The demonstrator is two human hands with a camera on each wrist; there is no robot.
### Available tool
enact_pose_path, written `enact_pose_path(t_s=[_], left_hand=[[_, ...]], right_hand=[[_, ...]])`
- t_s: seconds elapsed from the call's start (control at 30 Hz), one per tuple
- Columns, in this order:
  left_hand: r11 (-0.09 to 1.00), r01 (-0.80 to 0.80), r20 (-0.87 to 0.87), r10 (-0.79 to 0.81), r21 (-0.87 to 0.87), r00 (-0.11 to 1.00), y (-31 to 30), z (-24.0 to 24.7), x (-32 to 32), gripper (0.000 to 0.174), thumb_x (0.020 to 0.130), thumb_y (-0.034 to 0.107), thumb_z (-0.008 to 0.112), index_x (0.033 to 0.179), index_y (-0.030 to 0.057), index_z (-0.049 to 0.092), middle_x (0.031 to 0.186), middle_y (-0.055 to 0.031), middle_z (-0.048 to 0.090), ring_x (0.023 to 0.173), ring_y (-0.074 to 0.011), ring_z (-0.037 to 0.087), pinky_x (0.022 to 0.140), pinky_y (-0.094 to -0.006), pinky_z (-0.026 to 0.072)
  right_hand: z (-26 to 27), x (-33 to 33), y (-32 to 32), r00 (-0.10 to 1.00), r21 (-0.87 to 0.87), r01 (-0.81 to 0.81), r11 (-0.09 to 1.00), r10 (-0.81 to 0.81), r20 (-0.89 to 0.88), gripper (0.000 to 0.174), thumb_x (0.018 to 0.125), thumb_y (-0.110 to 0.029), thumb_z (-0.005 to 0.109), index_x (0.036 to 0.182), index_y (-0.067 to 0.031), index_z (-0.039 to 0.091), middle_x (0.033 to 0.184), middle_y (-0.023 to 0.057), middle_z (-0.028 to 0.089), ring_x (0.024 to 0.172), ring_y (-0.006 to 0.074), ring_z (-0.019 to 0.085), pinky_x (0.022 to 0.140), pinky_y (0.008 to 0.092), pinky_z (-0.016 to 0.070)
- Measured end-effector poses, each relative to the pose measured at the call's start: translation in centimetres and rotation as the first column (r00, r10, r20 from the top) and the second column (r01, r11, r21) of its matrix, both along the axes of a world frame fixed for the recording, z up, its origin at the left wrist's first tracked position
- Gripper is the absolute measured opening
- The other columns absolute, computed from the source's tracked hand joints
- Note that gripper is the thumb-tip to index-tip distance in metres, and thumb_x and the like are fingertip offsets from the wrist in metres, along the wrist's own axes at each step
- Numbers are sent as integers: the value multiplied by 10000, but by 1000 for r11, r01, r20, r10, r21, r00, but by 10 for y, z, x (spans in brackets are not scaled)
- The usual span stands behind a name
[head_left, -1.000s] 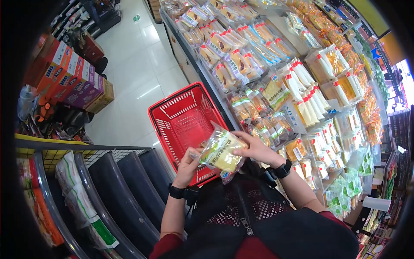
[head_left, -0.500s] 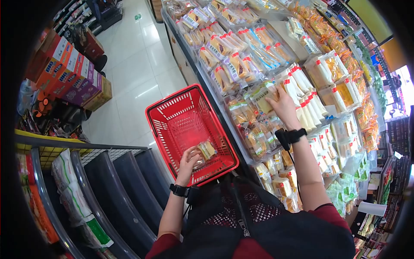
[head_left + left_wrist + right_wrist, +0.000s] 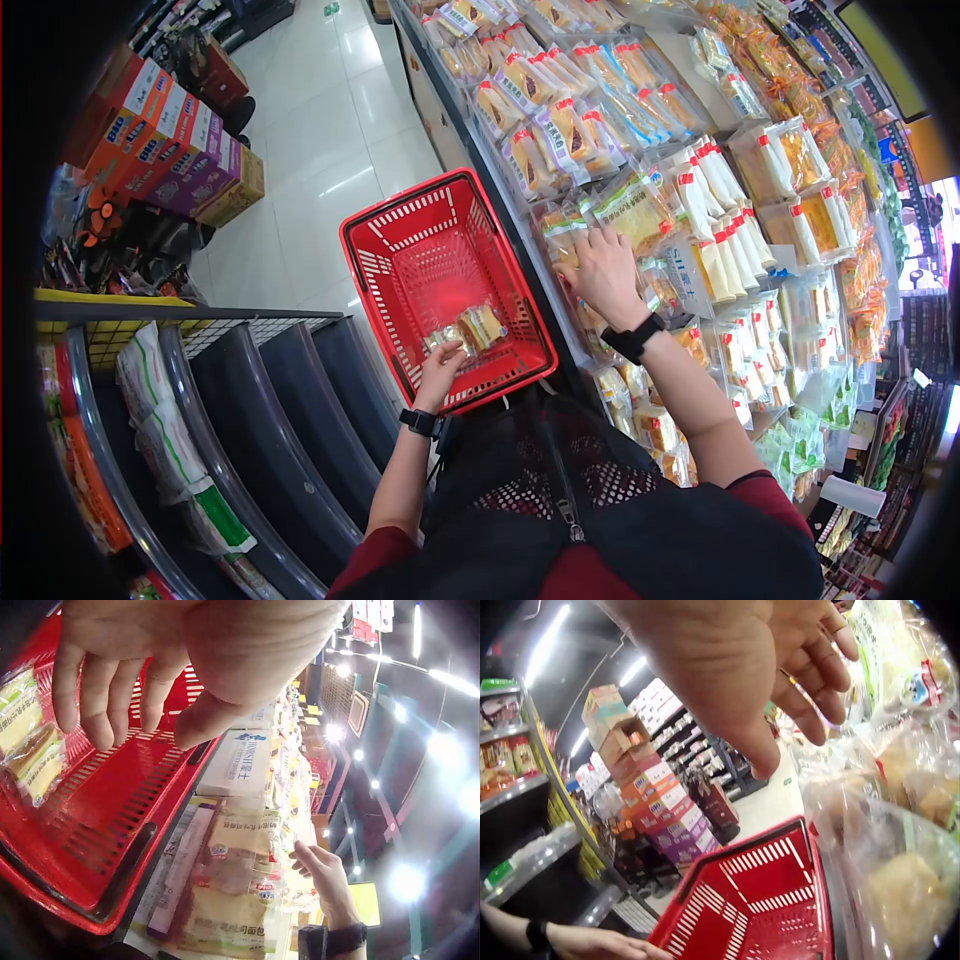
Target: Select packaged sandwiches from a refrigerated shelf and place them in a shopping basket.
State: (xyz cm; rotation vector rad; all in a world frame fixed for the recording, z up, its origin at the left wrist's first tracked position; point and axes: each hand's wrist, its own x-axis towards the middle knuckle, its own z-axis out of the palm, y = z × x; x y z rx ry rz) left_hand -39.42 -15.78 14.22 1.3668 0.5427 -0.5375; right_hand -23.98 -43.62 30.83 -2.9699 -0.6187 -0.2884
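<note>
A red shopping basket (image 3: 420, 258) stands beside the bread display. My left hand (image 3: 440, 378) reaches over its near side, close to two small clear-wrapped bread packs (image 3: 483, 326) lying inside. In the left wrist view, the left hand (image 3: 172, 667) has loosely bent, spread fingers around nothing, with the bread packs (image 3: 37, 776) off to one side. My right hand (image 3: 607, 275) is over the display, its fingertips at wrapped bread. Just beyond them lies a larger sliced-bread bag (image 3: 640, 212) with a green-and-white label. The right wrist view shows the right hand (image 3: 780, 675) with loosely bent fingers.
Rows of packaged bread (image 3: 565, 135) cover the display on the right. Dark curved shelves (image 3: 290, 440) with a white-and-green bag (image 3: 170, 430) stand to the left. Stacked cartons (image 3: 160, 150) sit at the far left, beside a tiled aisle floor (image 3: 330, 150).
Both hands held the sliced-bread bag over the basket; it now lies on the display. The right hand moved onto the display, then back toward me. The left hand lowered to the basket.
</note>
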Motion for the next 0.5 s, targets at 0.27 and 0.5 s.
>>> enact_pose_path(t_s=[0.27, 0.5], left_hand=[[993, 73, 89, -82, 92, 993, -2, -5, -4, 359, 927, 206, 602, 1239, 39, 536, 1061, -44, 624, 947, -117, 592, 815, -255, 478], [978, 142, 64, -153, 156, 986, -2, -5, -12, 368, 925, 228, 603, 1237, 44, 541, 1060, -51, 629, 956, -122, 593, 828, -273, 474]], right_hand=[[-30, 16, -8, 996, -88, -85, 992, 87, 27, 94, 792, -122, 519, 765, -68, 591, 825, 101, 584, 861, 277, 535, 753, 405, 383], [36, 17, -1, 997, 32, -64, 997, 63, 55, 37, 755, -91, 586, 778, -63, 581, 786, 100, 571, 822, 277, 549, 711, 399, 396]])
